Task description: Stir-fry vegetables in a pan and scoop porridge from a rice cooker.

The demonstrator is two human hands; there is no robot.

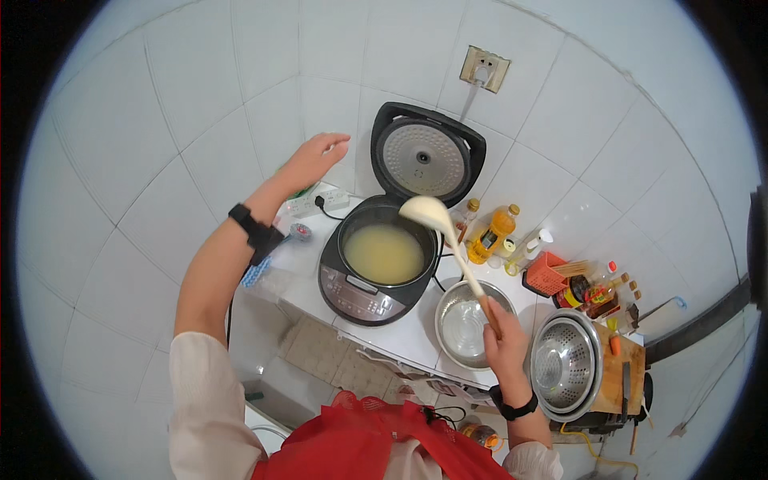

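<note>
My right hand (507, 345) grips the brown handle of a cream-coloured ladle (429, 213). The ladle's bowl is raised near the right rim of the rice cooker (366, 300), in front of its lid. That cooker's lid (423, 157) stands up, and yellowish liquid (384, 253) fills part of the inner pot. Beneath the ladle's handle sits a round metal bowl (465, 327), partly hidden by my right hand. My left hand (316, 157) is held up in the air to the left of the lid. Nothing is in it, and its thumb is apart from the fingers.
A power strip (318, 203) lies behind the cooker's left side. Bottles, including a yellow oil bottle (493, 234), line the wall near a red basket (546, 274). At right are a metal colander (563, 363) and a cutting board (621, 366) with a knife (626, 390).
</note>
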